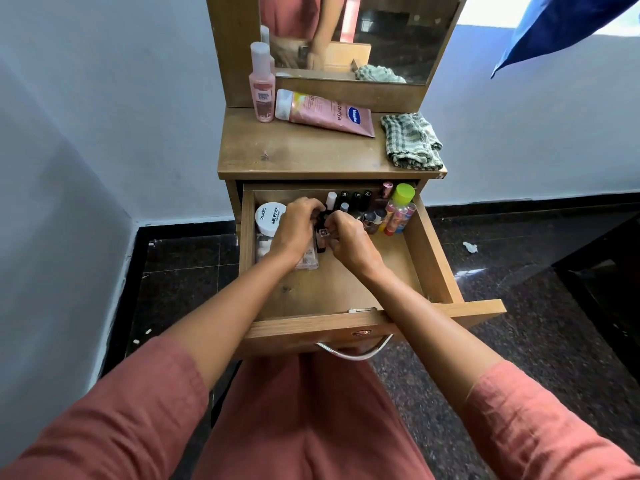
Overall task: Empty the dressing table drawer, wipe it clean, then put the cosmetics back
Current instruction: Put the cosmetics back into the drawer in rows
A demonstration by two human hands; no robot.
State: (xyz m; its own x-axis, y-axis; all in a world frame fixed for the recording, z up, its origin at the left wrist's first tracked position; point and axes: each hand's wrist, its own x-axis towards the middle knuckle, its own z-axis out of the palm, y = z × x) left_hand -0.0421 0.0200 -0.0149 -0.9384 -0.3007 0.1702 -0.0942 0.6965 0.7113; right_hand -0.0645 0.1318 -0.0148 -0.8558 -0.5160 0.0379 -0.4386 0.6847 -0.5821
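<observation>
The wooden drawer of the dressing table stands pulled out. Both my hands reach into its back half. My left hand curls round small dark bottles beside a white round nail polish remover tub. My right hand pinches a small clear nail polish bottle. Behind them stand several nail polish bottles, lip balm sticks and a bottle with a lime green cap. A clear flat packet lies under my left wrist.
On the tabletop a pink bottle stands upright, a pink Vaseline tube lies flat and a checked cloth sits crumpled at the right. A mirror rises behind. Dark furniture stands to the right.
</observation>
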